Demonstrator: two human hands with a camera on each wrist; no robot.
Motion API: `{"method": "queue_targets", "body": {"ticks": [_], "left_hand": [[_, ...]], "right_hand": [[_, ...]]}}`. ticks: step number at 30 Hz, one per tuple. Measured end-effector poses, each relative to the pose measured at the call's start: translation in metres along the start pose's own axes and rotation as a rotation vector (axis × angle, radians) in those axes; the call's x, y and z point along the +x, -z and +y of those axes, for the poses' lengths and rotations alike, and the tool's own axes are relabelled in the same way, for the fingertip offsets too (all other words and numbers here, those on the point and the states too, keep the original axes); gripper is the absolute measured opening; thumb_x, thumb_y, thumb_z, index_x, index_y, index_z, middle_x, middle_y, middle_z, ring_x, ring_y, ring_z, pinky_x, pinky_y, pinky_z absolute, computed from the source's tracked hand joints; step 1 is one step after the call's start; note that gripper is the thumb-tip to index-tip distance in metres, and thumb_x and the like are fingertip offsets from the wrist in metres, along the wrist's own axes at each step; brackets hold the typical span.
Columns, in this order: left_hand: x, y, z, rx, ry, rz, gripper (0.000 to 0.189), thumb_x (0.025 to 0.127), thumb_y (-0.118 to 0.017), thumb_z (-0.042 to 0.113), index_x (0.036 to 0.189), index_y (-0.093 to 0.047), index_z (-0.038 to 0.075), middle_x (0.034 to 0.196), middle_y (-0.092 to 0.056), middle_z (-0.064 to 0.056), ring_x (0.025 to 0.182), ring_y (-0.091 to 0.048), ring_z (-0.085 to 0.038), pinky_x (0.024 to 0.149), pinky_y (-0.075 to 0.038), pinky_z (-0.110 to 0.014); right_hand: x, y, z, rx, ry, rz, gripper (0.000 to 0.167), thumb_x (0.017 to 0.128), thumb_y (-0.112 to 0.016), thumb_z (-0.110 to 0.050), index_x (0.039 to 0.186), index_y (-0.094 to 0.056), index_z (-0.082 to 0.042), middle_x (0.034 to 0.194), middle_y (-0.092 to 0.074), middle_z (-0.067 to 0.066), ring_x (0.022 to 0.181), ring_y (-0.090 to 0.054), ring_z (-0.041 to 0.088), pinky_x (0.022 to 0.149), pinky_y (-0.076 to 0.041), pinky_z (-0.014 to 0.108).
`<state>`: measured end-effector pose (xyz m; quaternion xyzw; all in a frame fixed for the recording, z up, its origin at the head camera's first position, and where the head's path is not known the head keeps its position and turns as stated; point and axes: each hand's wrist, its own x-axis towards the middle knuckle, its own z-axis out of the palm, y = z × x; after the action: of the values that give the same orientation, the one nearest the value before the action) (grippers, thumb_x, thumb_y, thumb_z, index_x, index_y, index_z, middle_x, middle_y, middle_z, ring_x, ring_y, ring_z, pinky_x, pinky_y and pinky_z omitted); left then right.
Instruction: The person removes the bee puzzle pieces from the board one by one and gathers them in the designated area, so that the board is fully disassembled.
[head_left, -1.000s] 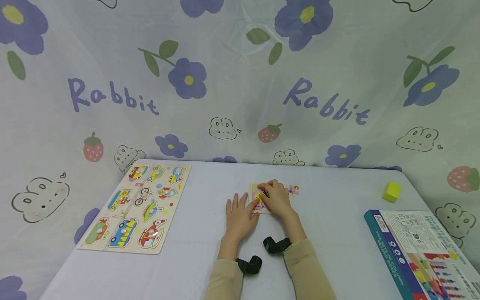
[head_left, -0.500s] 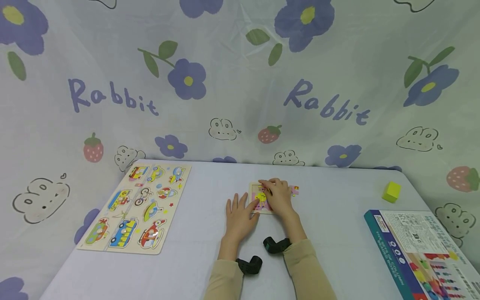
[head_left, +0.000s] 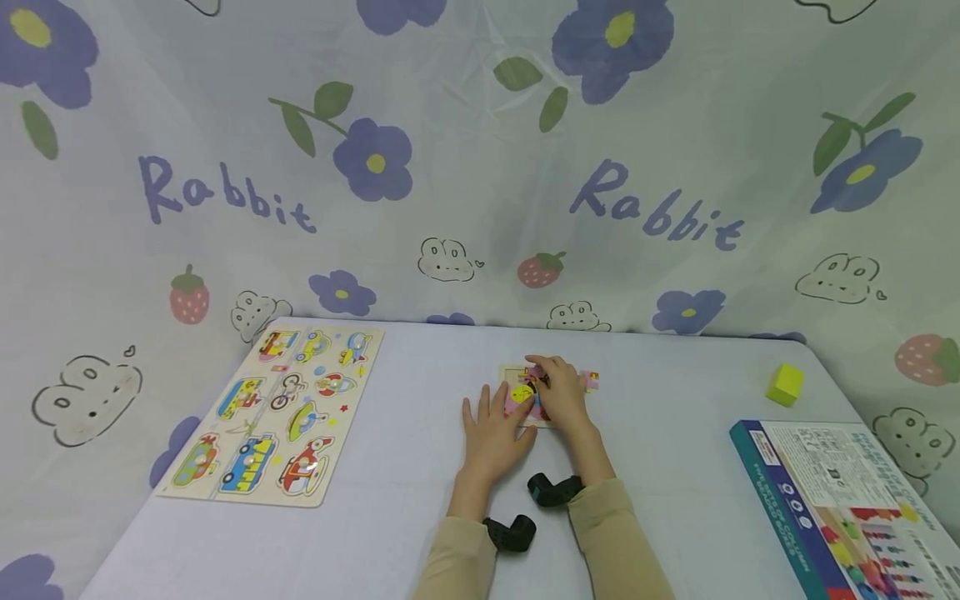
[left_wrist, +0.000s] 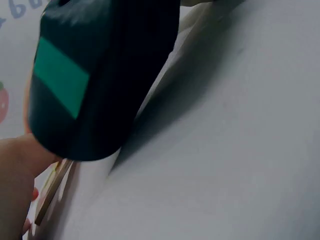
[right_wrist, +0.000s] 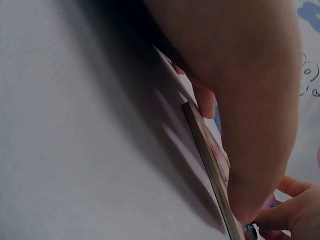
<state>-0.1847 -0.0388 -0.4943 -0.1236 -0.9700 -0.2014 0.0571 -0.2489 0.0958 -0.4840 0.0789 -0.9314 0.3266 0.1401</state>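
Note:
A small wooden jigsaw tray with a pink and yellow picture lies mid-table. My left hand has its fingers spread, with the index finger and thumb at the tray's near left side. Over the tray's right part, my right hand pinches a puzzle piece, mostly covered by the fingers. A loose pink puzzle piece lies just right of the tray. The right wrist view shows the tray's wooden edge beneath my right thumb. In the left wrist view, a black wrist device hides most of my left hand.
To the left lies a large wooden vehicle puzzle board. A yellow-green block stands at the back right, behind a flat printed box. A patterned curtain hangs behind the white table.
My right hand has slid slightly right over the tray, uncovering more of the yellow picture. My left hand has shifted a little right, closer to it.

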Motion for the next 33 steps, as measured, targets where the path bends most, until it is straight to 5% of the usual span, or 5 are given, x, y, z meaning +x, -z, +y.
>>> {"method": "queue_targets", "body": {"ticks": [16,23,33], "left_hand": [[0.000,-0.003,0.005,0.055,0.001,0.028,0.045,0.087,-0.052,0.046,0.130,-0.055,0.030,0.146,-0.035,-0.010,0.136,-0.021,-0.039,0.104,-0.009,-0.063],[0.001,-0.002,0.006,0.049,0.004,0.019,0.046,0.087,-0.053,0.046,0.131,-0.053,0.032,0.147,-0.034,-0.010,0.137,-0.020,-0.039,0.105,-0.008,-0.063],[0.000,-0.003,0.006,0.049,0.016,-0.002,0.047,0.087,-0.052,0.047,0.133,-0.051,0.034,0.148,-0.031,-0.009,0.138,-0.017,-0.037,0.106,-0.005,-0.062]], "right_hand": [[0.001,0.003,0.000,0.135,-0.072,-0.014,0.031,0.086,-0.062,-0.004,0.116,-0.064,-0.011,0.099,-0.066,0.011,0.095,-0.059,0.027,0.088,-0.039,0.048],[0.002,0.010,-0.001,0.276,-0.108,0.073,0.025,0.087,-0.058,-0.001,0.110,-0.066,-0.007,0.099,-0.064,0.013,0.091,-0.059,0.025,0.080,-0.047,0.041],[0.000,0.017,0.004,0.474,-0.246,0.092,0.034,0.089,-0.060,-0.010,0.124,-0.057,-0.011,0.108,-0.062,0.014,0.096,-0.058,0.025,0.081,-0.050,0.037]]}}
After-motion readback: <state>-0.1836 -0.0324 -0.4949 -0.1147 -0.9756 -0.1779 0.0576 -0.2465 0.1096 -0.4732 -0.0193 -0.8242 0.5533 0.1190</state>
